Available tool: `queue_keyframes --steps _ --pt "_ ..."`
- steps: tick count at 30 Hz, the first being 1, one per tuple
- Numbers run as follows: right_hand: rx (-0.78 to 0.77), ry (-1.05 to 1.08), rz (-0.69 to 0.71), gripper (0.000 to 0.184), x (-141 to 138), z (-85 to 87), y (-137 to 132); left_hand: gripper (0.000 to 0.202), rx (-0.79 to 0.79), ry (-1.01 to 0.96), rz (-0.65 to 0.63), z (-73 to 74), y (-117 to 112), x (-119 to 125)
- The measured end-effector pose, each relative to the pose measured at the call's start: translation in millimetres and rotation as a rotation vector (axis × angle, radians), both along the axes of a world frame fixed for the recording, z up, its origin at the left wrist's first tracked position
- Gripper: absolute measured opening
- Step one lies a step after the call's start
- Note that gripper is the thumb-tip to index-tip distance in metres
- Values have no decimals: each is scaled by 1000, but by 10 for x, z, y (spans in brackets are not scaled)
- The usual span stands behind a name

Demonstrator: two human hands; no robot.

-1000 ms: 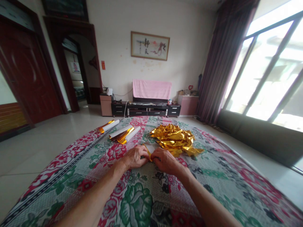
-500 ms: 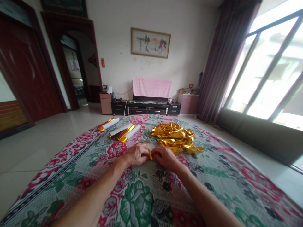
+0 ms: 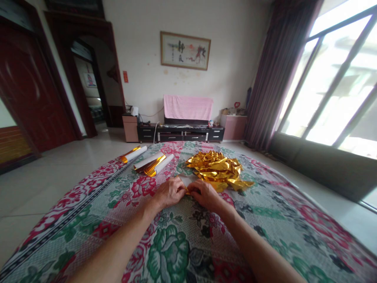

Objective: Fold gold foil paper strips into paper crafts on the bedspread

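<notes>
Close together over the middle of the table, my left hand (image 3: 171,191) and my right hand (image 3: 204,192) both pinch the near edge of one sheet of gold foil paper (image 3: 186,180). Its pale back faces up, and a sliver of gold shows between my fingertips. My fingers hide much of that edge. Just beyond my right hand lies a heap of folded gold foil pieces (image 3: 218,167), crinkled and shiny. Past my left hand, curled gold foil sheets (image 3: 153,164) rest with white backs outward.
A flowered cloth (image 3: 169,255) covers the round table. Another rolled foil sheet (image 3: 133,154) lies near its far left edge. Beyond stand a low black cabinet (image 3: 182,135) and a screen under a pink cloth (image 3: 188,107). A window (image 3: 332,86) is at the right.
The gold edge between my fingers is less visible, and my fingertips have shifted slightly along the sheet. The view has tilted a little. The heap and the curled sheets stay put.
</notes>
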State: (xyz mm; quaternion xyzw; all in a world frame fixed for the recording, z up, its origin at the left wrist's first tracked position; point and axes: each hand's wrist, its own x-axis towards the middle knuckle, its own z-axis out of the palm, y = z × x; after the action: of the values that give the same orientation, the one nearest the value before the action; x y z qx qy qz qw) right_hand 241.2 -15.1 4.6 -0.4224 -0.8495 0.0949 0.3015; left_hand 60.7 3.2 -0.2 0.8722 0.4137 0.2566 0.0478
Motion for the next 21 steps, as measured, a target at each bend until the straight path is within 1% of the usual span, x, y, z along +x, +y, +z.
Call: queue_keyframes --steps 3,6,16,21 --pt "-5 1 5 20 -3 3 -3 18 -6 -3 67 -14 0 22" --pt "-8 0 -1 21 -4 -1 -9 19 -18 3 101 -18 1 38" --pt "-50 12 -28 23 -19 -1 7 22 -8 47 137 -32 -12 57" --pt "-43 15 -35 24 -15 -30 21 23 -26 80 167 -22 4 62"
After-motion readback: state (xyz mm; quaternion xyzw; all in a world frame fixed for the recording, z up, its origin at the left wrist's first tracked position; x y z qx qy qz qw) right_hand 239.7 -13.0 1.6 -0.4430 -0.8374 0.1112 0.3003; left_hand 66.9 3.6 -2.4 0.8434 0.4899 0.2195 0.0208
